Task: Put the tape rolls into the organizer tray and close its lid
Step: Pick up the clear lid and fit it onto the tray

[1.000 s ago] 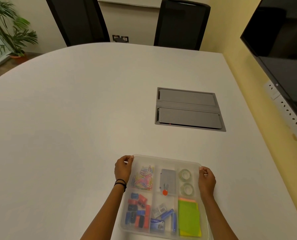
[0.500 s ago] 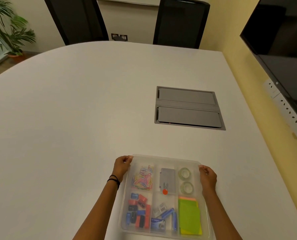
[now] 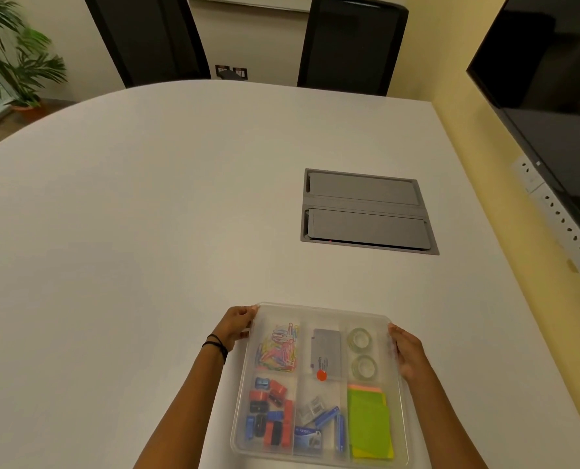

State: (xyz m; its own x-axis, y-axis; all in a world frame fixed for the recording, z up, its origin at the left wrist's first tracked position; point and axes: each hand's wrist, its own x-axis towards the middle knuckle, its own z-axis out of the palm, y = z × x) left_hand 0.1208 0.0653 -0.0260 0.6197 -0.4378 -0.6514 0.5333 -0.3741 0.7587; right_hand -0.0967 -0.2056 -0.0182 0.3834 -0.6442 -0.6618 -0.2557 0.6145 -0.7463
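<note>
A clear plastic organizer tray [image 3: 322, 309] lies on the white table near its front edge, with a translucent lid over it. Two clear tape rolls [image 3: 359, 338] [image 3: 364, 366] lie in its far right compartment, one behind the other. My left hand [image 3: 236, 324] grips the tray's far left corner. My right hand [image 3: 408, 352] holds the right rim beside the tape rolls. Other compartments hold coloured paper clips, a grey box with a red dot, sharpeners, staple boxes and green sticky notes.
A grey cable hatch [image 3: 366, 211] is set into the table beyond the tray. Two black chairs [image 3: 349, 42] stand at the far edge. A dark screen [image 3: 552, 79] and a socket strip hang on the right wall. A potted plant [image 3: 7, 59] stands far left.
Both hands stay on the tray's sides. My left hand has slid slightly up toward the far left corner. The view has shifted a little.
</note>
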